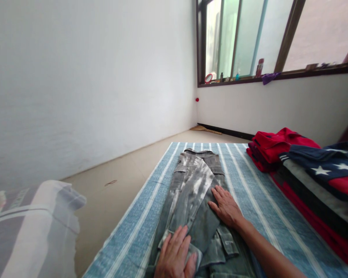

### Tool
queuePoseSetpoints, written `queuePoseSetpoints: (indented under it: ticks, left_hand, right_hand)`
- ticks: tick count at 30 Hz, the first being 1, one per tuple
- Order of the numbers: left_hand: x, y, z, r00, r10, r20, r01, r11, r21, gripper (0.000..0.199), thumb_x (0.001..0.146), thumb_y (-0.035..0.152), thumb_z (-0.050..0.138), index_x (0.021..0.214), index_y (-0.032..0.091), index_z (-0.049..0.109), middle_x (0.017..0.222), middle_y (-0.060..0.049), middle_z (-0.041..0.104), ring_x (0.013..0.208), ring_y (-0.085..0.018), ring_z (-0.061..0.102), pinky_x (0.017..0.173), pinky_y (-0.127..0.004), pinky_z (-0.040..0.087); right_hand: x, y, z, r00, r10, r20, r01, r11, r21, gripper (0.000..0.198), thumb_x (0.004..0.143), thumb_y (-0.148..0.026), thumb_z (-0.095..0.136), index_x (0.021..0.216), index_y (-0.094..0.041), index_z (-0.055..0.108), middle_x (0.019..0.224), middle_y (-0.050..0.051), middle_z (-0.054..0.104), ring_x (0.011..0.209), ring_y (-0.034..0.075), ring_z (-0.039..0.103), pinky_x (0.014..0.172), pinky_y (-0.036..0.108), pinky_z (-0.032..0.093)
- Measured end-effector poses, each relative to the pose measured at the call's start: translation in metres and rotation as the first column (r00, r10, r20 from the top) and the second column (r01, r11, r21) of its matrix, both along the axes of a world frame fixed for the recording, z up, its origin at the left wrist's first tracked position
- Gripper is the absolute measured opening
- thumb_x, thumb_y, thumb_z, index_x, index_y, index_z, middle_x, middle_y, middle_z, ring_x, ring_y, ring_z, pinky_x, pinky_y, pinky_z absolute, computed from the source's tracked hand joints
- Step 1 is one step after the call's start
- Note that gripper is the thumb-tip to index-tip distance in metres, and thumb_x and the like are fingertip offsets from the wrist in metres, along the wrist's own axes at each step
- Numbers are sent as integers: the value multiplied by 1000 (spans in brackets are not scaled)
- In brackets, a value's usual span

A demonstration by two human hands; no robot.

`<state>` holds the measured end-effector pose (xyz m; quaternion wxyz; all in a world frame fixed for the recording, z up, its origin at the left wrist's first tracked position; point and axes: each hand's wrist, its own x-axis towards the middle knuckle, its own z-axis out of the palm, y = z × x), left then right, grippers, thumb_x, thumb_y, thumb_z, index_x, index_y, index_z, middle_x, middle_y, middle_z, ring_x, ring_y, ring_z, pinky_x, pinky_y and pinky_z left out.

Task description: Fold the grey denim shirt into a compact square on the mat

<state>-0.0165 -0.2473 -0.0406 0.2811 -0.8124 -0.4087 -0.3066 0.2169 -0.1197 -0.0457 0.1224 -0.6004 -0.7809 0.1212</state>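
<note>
A grey-green jacket [188,185] with flap pockets lies face up, folded into a long narrow shape on the blue striped sheet [139,216]. One of its sleeves runs diagonally across the front. My left hand [176,253] rests flat near the sleeve's cuff at the near end, fingers stretched out. Farther up on the right side, my right hand [224,204] lies palm down on the cloth with its fingers extended. Neither hand grips the fabric. The jacket's nearest edge runs out of the frame.
Stacked folded clothes, red ones [281,144] and a navy garment with white stars [321,164], stand at the right. A wrapped grey-and-white bundle [37,231] sits at the lower left. Small items, including a round mirror [208,78], line the window sill; a broom [208,129] lies in the corner.
</note>
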Motion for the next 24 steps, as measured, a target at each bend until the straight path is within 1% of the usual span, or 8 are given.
queuePoseSetpoints:
  ticks: [3,8,14,21,24]
  left_hand:
    - [1,0,-2,1000,0,29,0,1000,10,26,92,29,45,104,17,65,114,-8,69,108,-19,63,93,-30,53]
    - [-2,-3,4,999,14,-48,-15,999,-33,27,91,30,48,107,16,64,116,-9,68,107,-20,64,88,-30,55]
    - [-2,-3,7,1000,8,-29,-11,996,-89,29,90,32,49,110,17,64,119,-9,67,111,-20,62,94,-29,52]
    - [-1,-4,9,1000,3,-31,-6,997,-77,27,89,29,50,108,17,65,118,-9,67,110,-20,62,94,-30,52]
    - [-1,-5,10,1000,-2,-15,0,995,-96,26,89,27,50,107,17,65,119,-9,67,111,-19,62,95,-30,51]
  right_hand:
    - [0,0,1,1000,2,-14,-2,1000,8,67,94,-53,33,146,-11,36,154,14,27,143,27,21,116,42,15]
    - [0,0,1,999,-4,-34,5,1000,7,67,94,-53,34,146,-11,36,154,14,27,143,26,20,116,42,15]
    - [0,0,3,999,0,-39,0,1000,4,67,94,-52,34,146,-10,36,154,15,27,143,27,20,116,42,15]
    - [0,-1,5,999,-5,-54,5,1000,3,66,94,-52,34,145,-11,37,154,15,27,143,27,20,116,43,15]
    - [0,-1,5,999,-5,-53,5,1000,0,66,94,-53,34,146,-11,36,154,14,27,144,26,20,116,42,14]
